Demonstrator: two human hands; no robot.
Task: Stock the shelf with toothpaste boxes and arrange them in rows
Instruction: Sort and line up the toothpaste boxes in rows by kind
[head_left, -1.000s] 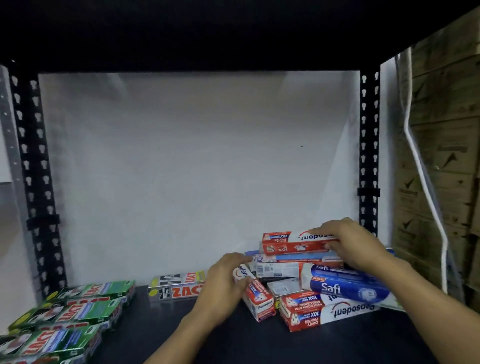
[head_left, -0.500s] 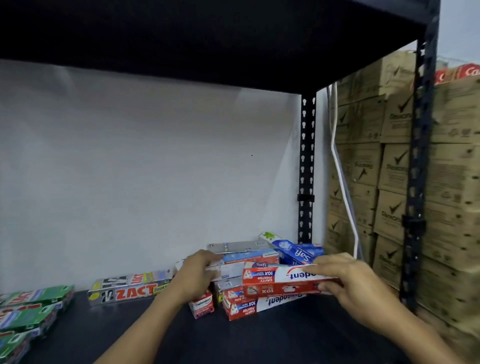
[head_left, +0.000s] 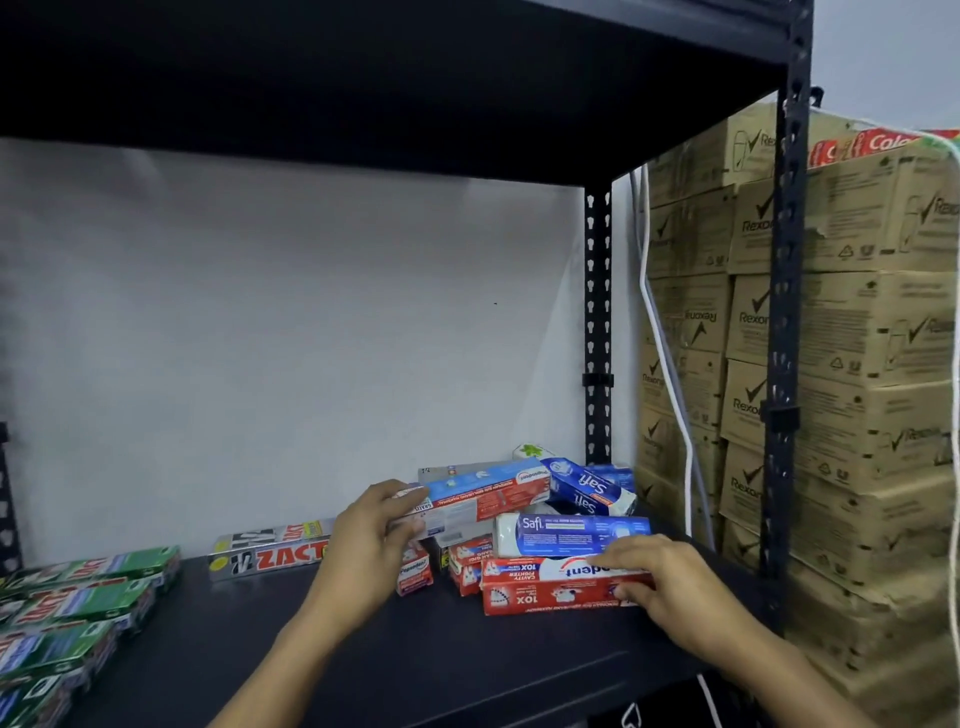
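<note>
A loose heap of toothpaste boxes lies at the right end of the black shelf board (head_left: 322, 660). My right hand (head_left: 670, 587) grips a red and white Pepsodent box (head_left: 540, 590) lying flat at the front of the heap. My left hand (head_left: 363, 540) holds the left end of a blue and red Pepsodent box (head_left: 488, 491) lifted on top of the heap. A blue Safi box (head_left: 566, 535) lies between the two. More Safi boxes (head_left: 587, 486) lean at the back. Small red boxes (head_left: 467, 564) sit underneath.
A silver Zact box (head_left: 270, 551) lies against the white back wall. Green Zact boxes (head_left: 78, 603) are stacked at the shelf's left end. Black uprights (head_left: 597, 332) frame the bay, and stacked cardboard cartons (head_left: 852, 332) fill the space to the right. An upper shelf board hangs overhead.
My right hand has lowered the red and white Pepsodent box onto the shelf at the front. My left hand has taken hold of the blue and red box. The view swung right.
</note>
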